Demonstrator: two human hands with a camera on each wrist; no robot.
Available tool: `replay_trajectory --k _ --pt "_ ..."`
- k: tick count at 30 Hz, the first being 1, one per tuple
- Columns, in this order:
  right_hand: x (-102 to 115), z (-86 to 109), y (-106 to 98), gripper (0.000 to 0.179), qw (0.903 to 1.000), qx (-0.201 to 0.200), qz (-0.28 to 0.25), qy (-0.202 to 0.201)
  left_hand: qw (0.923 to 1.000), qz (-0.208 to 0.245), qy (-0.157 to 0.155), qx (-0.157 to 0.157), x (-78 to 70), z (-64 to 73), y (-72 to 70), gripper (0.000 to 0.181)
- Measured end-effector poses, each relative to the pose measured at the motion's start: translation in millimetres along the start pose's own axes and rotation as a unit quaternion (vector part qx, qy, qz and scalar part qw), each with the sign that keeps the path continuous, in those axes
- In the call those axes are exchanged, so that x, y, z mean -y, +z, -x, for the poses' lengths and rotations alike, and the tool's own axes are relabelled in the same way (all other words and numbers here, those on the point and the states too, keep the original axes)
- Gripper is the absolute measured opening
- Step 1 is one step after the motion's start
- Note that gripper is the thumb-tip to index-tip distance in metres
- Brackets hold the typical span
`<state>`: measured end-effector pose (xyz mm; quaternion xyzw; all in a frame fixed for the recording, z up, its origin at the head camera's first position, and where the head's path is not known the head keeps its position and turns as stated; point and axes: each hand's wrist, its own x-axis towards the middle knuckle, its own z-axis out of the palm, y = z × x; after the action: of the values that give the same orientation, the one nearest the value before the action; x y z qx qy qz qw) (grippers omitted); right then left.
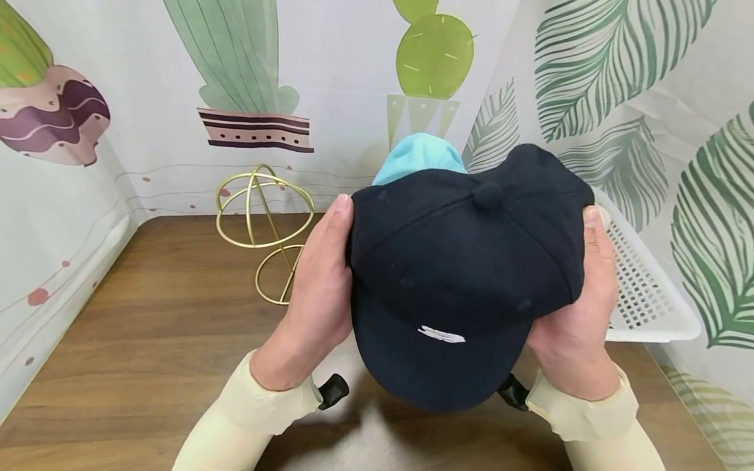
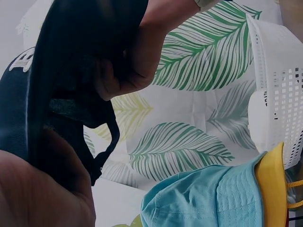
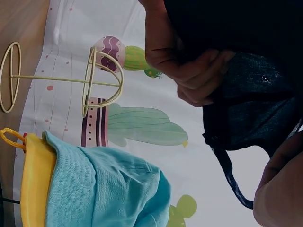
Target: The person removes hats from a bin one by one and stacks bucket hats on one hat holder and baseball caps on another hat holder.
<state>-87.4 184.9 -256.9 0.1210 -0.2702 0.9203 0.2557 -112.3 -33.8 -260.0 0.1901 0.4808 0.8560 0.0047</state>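
Dark cap: navy or black (image 1: 459, 261), right of centre in the head view, raised above the desk (image 1: 147, 314); crown toward the top of the frame, brim toward the bottom, small white mark near the brim seam.
Obstruction: the cap hides most of the light-blue hat (image 1: 421, 157), whose top shows at upper centre; cap and right hand also cover part of the basket.
Yellow layer: against the blue hat's brim (image 2: 273, 189), lower right of the left wrist view; yellow loop (image 3: 12, 137) at its edge in the right wrist view.
Gold wire stand: left of centre in the head view (image 1: 253, 246), upright on the desk, bare.
White basket: perforated, right side of the head view (image 1: 654, 333).
Backdrop: cactus and leaf print, upper frame (image 1: 347, 65).
Left hand: closed about the cap's left edge (image 1: 318, 288), thumb outside, fingers bent inside the rim.
Right hand: likewise gripping the right edge (image 1: 580, 320), fingers curled within.
Cap strap: hanging in a loop below the opening (image 3: 229, 177), right wrist view.
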Motion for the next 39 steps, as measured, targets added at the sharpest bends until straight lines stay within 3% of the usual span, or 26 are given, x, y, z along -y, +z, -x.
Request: replay_trajectory --k 6,14,18,24,29,39 --pt "-3 1.3 0 0.029 0.9996 0.016 0.024 -0.001 0.9980 -0.056 0.026 -0.007 0.3 0.4 0.5 0.017" --pt "-11 2.6 -3 0.027 0.9955 0.051 0.079 -0.001 0.9959 -0.049 0.076 0.001 -4.6 3.3 -2.6 0.015" --pt "-18 2.7 0 0.027 0.9925 0.066 0.103 0.005 0.9933 -0.069 0.093 -0.009 -10.3 4.2 -9.0 0.014" --pt "-33 3.7 7 0.026 0.9815 0.118 0.150 0.006 0.9904 -0.087 0.106 -0.017 -20.1 3.0 -22.1 0.015" --pt "-49 5.5 14 0.028 0.9791 0.146 0.141 -0.001 0.9871 -0.102 0.122 -0.018 -29.0 -0.4 -36.6 0.017" --pt "-83 8.9 33 0.034 0.9725 0.168 0.161 0.004 0.9786 -0.137 0.141 -0.059 -43.4 -5.6 -72.0 0.019"
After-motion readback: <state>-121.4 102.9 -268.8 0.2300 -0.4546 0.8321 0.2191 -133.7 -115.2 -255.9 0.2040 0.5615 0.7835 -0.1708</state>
